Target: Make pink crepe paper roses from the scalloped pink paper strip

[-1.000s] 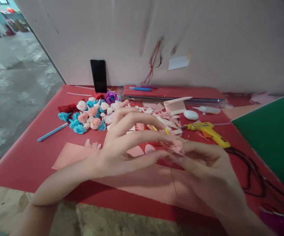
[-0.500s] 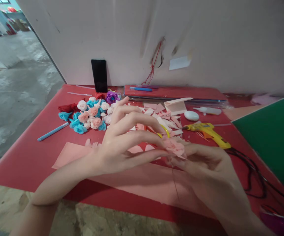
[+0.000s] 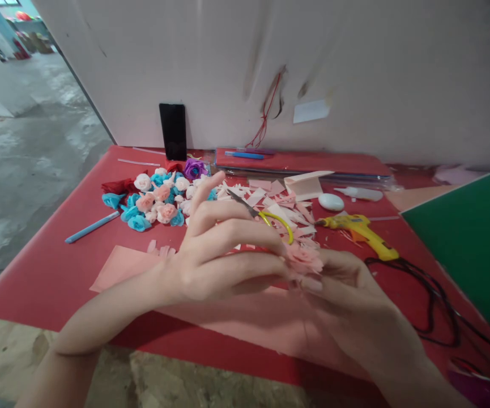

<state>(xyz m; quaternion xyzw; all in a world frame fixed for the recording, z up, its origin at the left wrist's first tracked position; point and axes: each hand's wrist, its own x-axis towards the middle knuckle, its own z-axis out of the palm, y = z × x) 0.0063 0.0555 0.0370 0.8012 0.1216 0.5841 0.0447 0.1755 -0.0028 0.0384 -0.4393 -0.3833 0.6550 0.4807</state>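
A pink paper flower [image 3: 305,258] with layered petals is held between both hands above the red table. My left hand [image 3: 228,243] pinches its left side, the little finger raised away from the others. From the right, my right hand [image 3: 355,294] grips the flower's base, thumb and fingers closed underneath. Just beyond my left fingers lie yellow-handled scissors [image 3: 279,222], partly hidden, on pink paper scraps [image 3: 265,195]. Below the hands, a large pink paper sheet [image 3: 245,314] lies flat on the table.
Finished paper flowers [image 3: 155,198] cluster at the left, near a blue pen [image 3: 92,227]. A phone [image 3: 173,131] leans on the wall. At the right are a yellow glue gun [image 3: 366,231], its black cord [image 3: 431,289], a white oval object [image 3: 331,202] and a green board [image 3: 469,243].
My left fingers have drawn closer together around the flower, and more of the scissors shows behind them. The flower has turned slightly; the thin strand under it is less distinct.
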